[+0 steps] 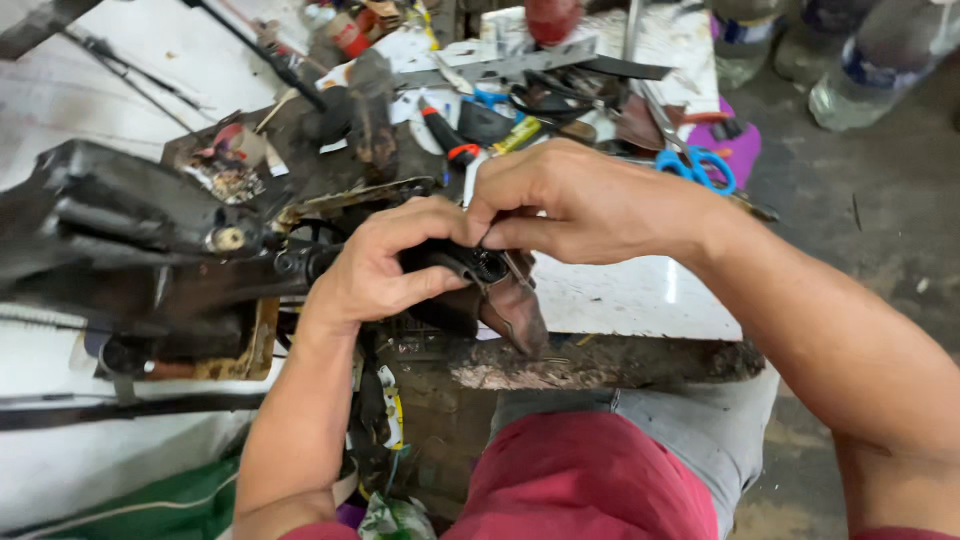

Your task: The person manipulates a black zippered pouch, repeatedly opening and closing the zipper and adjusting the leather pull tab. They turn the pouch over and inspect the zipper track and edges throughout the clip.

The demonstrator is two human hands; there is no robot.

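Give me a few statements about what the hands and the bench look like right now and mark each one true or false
1. Both hands, the left hand and the right hand, grip a dark leather piece. True.
2. Blue-handled scissors lie on the white bench beyond the right hand. True.
3. The right hand is holding the scissors. False: they lie untouched on the bench.
4. The person wears green shorts. False: the shorts are red.
5. A red-and-black-handled tool lies among the clutter. True.

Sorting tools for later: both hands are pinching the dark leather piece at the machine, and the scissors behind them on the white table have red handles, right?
Not quite. The head view shows the scissors have blue handles. Both the left hand and right hand do pinch the dark leather piece.
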